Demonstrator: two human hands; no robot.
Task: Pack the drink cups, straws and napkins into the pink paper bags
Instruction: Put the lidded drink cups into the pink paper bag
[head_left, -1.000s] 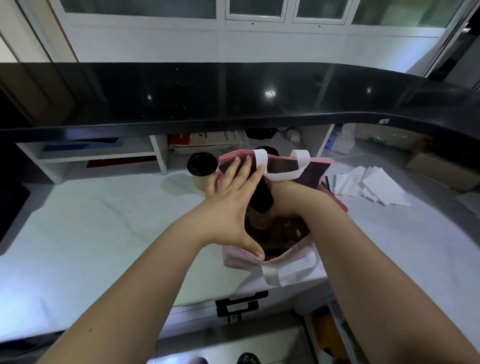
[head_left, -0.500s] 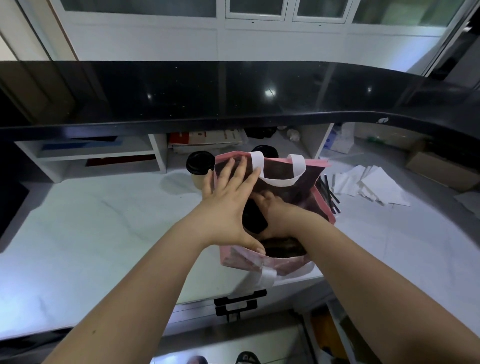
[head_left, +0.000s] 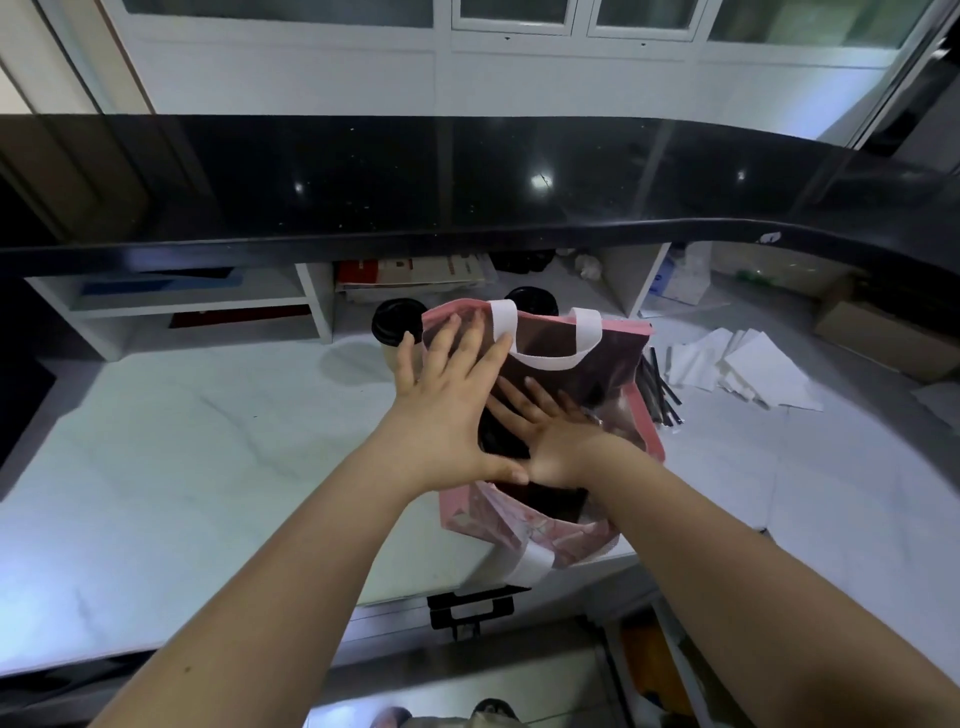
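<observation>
An open pink paper bag (head_left: 545, 535) with white handles stands at the counter's front edge. My left hand (head_left: 447, 410) lies flat with spread fingers against the bag's left wall, its thumb at the near rim. Inside the bag's mouth is my right hand (head_left: 545, 436), fingers straight, over the black lid of a cup in the bag (head_left: 493, 441). Two more black-lidded cups stand behind the bag, one at the left (head_left: 395, 325) and one at the back (head_left: 532, 300). Black straws (head_left: 662, 389) and white napkins (head_left: 748, 364) lie to the right of the bag.
A raised black countertop (head_left: 467, 182) overhangs the back of the white work surface (head_left: 208, 441). White shelf cubbies (head_left: 311, 306) with papers sit under it. A cardboard box (head_left: 883, 338) stands at far right. A black handle (head_left: 472, 605) sticks out below the front edge.
My right hand lowered a cup into the bag, let go of it and straightened its fingers over the lid. My left hand stayed on the bag's left wall.
</observation>
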